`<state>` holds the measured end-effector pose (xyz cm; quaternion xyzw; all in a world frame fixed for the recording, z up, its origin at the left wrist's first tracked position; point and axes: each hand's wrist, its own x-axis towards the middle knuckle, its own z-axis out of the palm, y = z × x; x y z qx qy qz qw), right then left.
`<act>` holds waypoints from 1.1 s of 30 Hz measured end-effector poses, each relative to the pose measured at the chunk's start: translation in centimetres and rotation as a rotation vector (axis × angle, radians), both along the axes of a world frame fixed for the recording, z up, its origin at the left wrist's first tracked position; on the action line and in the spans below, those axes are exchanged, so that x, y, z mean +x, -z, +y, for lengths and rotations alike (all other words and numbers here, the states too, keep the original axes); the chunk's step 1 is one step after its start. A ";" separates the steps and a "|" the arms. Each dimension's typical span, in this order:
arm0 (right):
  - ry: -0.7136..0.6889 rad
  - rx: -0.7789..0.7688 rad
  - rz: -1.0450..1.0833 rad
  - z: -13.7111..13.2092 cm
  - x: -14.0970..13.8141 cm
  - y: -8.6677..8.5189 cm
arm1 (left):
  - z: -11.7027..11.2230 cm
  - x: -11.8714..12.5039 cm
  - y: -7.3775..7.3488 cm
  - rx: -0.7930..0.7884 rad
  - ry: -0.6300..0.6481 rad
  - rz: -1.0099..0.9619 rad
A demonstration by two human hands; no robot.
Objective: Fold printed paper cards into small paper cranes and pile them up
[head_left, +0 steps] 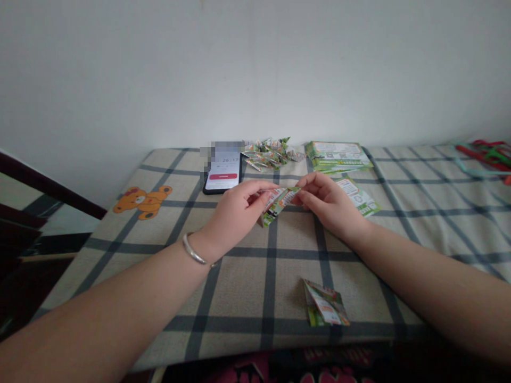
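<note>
My left hand (235,210) and my right hand (325,202) both pinch a narrow folded strip of printed green-and-white paper (277,205), held just above a checked cloth (255,276). A silver bangle (194,251) rings my left wrist. A folded paper piece (325,306) lies on the cloth near the front edge. A flat leaflet (361,198) shows partly behind my right hand.
A phone (222,173) with a lit screen lies at the back, next to a heap of several small folded paper pieces (269,153) and a stack of leaflets (337,156). Red and green cords (489,154) lie far right. A bear print (141,201) marks the cloth's left.
</note>
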<state>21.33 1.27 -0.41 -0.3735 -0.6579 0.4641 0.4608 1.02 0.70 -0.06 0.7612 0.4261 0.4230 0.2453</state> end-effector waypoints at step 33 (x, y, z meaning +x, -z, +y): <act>-0.134 0.342 -0.646 -2.1 -0.7 -1.3 | 0.1 0.4 0.7 -0.102 0.054 0.025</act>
